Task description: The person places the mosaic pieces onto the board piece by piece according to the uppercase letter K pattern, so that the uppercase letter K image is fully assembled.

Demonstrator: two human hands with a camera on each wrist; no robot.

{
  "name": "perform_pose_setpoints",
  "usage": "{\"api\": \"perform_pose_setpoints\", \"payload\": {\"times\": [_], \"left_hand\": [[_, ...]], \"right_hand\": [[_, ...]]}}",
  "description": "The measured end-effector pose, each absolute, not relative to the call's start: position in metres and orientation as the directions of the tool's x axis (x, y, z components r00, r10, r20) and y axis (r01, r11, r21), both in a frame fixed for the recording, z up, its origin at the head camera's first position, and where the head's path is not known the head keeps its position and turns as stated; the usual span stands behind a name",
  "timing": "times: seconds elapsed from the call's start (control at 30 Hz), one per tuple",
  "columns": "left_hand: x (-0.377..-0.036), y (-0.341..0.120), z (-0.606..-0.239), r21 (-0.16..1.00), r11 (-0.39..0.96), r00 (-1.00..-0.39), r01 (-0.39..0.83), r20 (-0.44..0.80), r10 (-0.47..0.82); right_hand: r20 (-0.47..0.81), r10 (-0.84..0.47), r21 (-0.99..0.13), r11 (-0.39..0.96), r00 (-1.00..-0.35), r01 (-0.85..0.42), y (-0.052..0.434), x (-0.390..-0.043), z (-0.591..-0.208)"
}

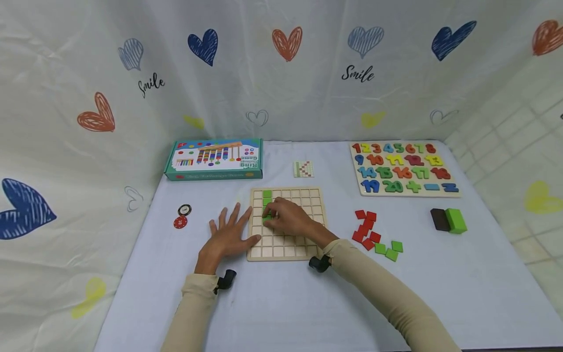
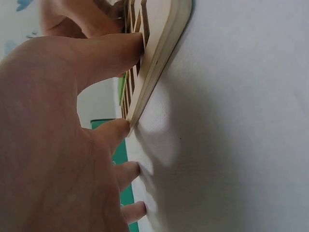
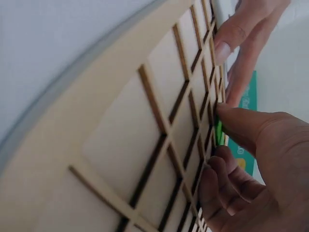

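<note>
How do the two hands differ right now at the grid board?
The left hand lies flat with fingers spread, thumb against the grid board's left edge. The right hand is over the grid, fingers curled on a green tile. Left holds nothing; right pinches. Both wear beige sleeves.

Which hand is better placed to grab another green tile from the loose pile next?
Probably the right hand: the loose green tiles lie on its side of the grid board. The left hand lies flat at the board's far edge, bracing it.
</note>
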State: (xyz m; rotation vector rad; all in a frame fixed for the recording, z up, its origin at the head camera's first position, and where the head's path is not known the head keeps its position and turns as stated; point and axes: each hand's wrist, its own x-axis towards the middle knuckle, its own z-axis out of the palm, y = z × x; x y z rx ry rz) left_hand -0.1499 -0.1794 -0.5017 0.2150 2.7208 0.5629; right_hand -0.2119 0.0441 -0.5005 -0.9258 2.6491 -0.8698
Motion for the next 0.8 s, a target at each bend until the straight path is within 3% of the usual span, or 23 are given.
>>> {"api": "perform_pose_setpoints", "payload": {"times": [0.23, 0.47, 0.8], "left_hand": [[-0.15, -0.179, -0.502, 0.418, 0.905, -0.926, 0.072, -0.309, 0.217], [-0.15, -0.18, -0.503, 0.411, 0.909, -0.926, 0.069, -0.314, 0.212], [-0.149, -0.18, -0.501, 0.432, 0.9, -0.927, 0.064, -0.308, 0.213]], "right_hand": [[0.004, -0.61, -0.587, 0.64, -0.792, -0.496, 0.043, -0.212, -0.497], [-0.005, -0.594, -0.486, 0.705, -0.804, -0.517, 0.043, -0.205, -0.488], [0.001, -0.595, -0.528, 0.682, -0.804, -0.505, 0.08, -0.185, -0.469]]}}
